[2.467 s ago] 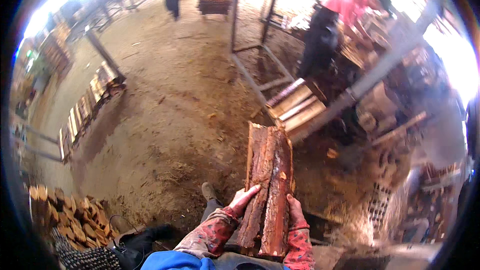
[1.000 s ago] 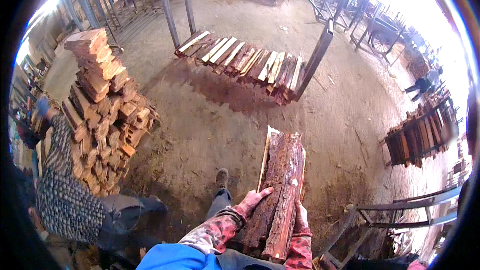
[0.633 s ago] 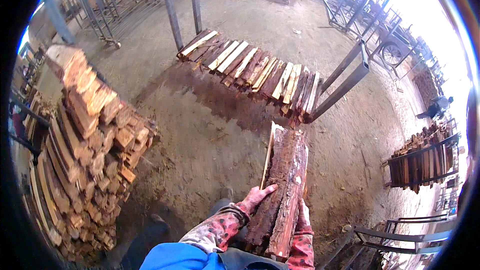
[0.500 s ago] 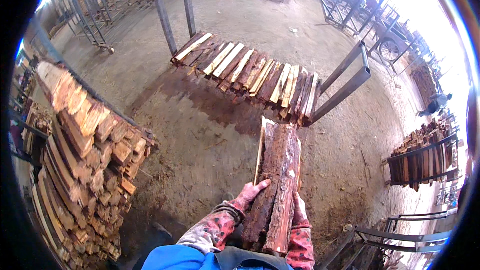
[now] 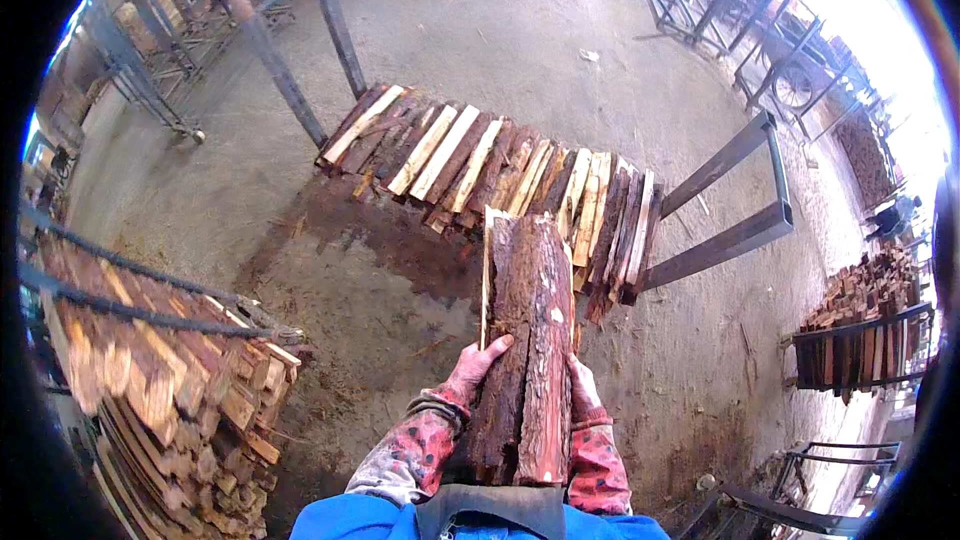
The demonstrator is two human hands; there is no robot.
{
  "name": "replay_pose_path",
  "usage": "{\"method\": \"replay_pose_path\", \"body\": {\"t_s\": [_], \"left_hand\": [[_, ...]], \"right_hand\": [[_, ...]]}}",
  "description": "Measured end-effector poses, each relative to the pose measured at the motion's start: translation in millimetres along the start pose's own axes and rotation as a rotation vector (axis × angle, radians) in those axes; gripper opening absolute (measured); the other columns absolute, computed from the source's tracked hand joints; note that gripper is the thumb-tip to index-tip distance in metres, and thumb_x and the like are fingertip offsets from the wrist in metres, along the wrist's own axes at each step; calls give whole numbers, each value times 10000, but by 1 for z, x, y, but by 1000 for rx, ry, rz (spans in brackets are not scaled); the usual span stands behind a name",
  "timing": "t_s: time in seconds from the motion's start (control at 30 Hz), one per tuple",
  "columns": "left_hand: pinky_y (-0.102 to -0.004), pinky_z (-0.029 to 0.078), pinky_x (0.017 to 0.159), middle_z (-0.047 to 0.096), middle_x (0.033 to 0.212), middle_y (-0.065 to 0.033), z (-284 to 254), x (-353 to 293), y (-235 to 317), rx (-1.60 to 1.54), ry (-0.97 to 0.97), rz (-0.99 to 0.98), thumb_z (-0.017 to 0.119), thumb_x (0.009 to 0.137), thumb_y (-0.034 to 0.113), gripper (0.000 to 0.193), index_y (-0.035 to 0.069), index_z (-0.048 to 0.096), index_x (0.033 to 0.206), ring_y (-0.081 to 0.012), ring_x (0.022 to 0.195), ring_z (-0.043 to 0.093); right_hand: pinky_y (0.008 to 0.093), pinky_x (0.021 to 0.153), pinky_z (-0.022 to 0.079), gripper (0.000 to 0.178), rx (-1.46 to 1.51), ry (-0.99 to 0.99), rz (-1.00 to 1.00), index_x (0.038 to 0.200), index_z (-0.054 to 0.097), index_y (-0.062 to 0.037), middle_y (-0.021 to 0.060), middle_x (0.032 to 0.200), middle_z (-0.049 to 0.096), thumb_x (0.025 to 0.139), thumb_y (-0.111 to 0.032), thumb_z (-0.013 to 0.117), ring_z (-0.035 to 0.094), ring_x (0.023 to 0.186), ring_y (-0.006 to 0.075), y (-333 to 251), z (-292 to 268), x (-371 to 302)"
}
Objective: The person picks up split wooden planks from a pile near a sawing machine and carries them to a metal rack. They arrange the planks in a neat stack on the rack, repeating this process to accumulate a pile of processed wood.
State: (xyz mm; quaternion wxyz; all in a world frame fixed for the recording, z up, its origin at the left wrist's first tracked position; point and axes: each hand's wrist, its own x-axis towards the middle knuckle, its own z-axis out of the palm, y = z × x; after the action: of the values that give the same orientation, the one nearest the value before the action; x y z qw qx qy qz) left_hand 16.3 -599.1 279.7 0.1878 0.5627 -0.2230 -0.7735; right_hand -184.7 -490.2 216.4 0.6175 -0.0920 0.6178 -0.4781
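Note:
A bundle of split firewood with rough bark (image 5: 527, 340) lies lengthwise between my two hands, pointing away from me. My left hand (image 5: 474, 368) grips its left side, the thumb over the bark. My right hand (image 5: 583, 385) clasps the right side, its fingers partly hidden behind the wood. Past the bundle's far end, a row of split firewood (image 5: 470, 165) lies side by side in a metal rack with upright posts (image 5: 725, 205) at its ends. The bundle's far end overlaps the row in view; I cannot tell whether they touch.
A tall firewood stack (image 5: 170, 370) stands at my left behind metal bars. Another loaded rack (image 5: 860, 330) is at the right, with a metal frame (image 5: 800, 500) low at the right. A wheeled cart (image 5: 793, 86) and more frames stand at the far right.
I have come closer to the rack with the firewood bundle still in both hands. The row of wood now appears larger, and the bundle's far end overlaps it in view.

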Motion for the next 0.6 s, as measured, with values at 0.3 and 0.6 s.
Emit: {"method": "replay_pose_path", "body": {"t_s": [0.3, 0.6], "left_hand": [[-318, 494, 812, 653, 1032, -62, 17, 90, 99, -45, 16, -86, 721, 821, 405, 544, 4, 598, 1167, -165, 891, 612], [-324, 500, 816, 652, 1062, -69, -12, 168, 185, -53, -28, -137, 724, 815, 434, 576, 13, 600, 1186, -171, 910, 622]], "right_hand": [[281, 750, 468, 493, -68, 26, 70, 1052, 624, 23, 29, 937, 640, 911, -449, 599, 559, 798, 113, -71, 17, 118], [279, 822, 457, 537, -61, 91, 107, 1122, 603, 36, 48, 1009, 644, 894, -450, 621, 570, 879, 127, -101, 74, 197]]}}
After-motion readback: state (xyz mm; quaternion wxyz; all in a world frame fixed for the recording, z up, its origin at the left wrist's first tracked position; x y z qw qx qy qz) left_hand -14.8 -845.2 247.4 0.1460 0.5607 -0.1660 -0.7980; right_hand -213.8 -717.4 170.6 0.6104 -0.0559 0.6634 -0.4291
